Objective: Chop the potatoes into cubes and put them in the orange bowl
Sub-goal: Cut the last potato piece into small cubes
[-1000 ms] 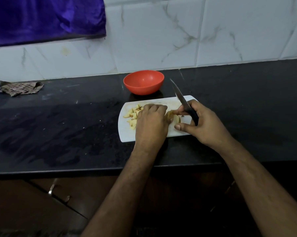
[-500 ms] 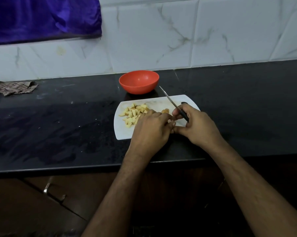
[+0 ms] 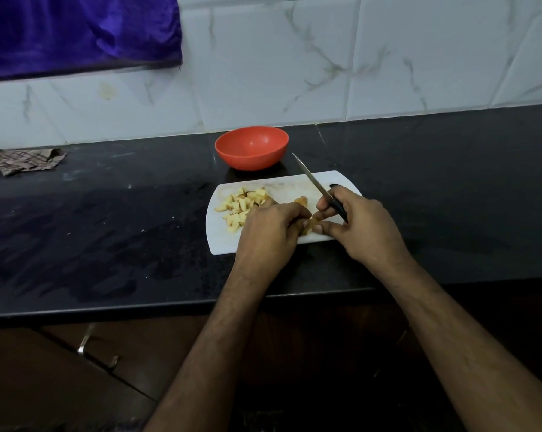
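Now the potato piece (image 3: 306, 225) lies near the front edge of the white chopping board (image 3: 219, 241), pinched between both hands. Better to lay it flat and keep fingertips curled back from the blade. Pale cubes (image 3: 240, 207) lie heaped toward the board's left edge. The left hand (image 3: 271, 233) curls over the piece; the right hand (image 3: 361, 227) is closed round the knife (image 3: 313, 180). Beyond the board's far edge sits the orange bowl (image 3: 251, 147).

hands (image 3: 319, 227), knife (image 3: 321, 188), cubes (image 3: 241, 205), orange bowl (image 3: 251, 147)

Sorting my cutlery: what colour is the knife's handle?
Black, on the steel-bladed kitchen knife in the right hand; head view.
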